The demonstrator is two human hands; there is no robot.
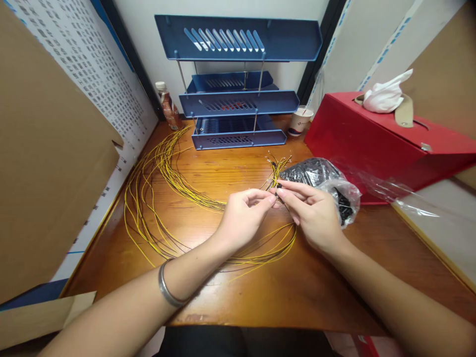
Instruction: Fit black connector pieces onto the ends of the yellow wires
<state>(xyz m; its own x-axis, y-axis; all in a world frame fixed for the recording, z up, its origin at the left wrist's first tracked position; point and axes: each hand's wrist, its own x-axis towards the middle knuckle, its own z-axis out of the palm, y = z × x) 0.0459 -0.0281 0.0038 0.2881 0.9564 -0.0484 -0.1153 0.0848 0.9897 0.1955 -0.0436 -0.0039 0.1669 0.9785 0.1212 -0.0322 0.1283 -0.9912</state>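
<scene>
My left hand [247,210] and my right hand [310,210] meet over the middle of the table, fingertips almost touching. Thumb and fingers of the left are pinched on a thin wire at its end. The right pinches a small black connector [279,186] beside it; the exact join is partly hidden by the fingers. Yellow and dark wires [182,186] lie in a long loose loop to the left and under my wrists. Their tips [277,166] fan out just beyond my fingers. Close to my right hand rests a clear plastic bag [316,171] of small black parts.
A blue tiered tray rack [240,101] stands at the back, between a bottle [169,106] and a paper cup [300,120]. On the right is a red box [372,144] with tissue on top. Cardboard [48,148] borders the left side of the wooden table [297,297].
</scene>
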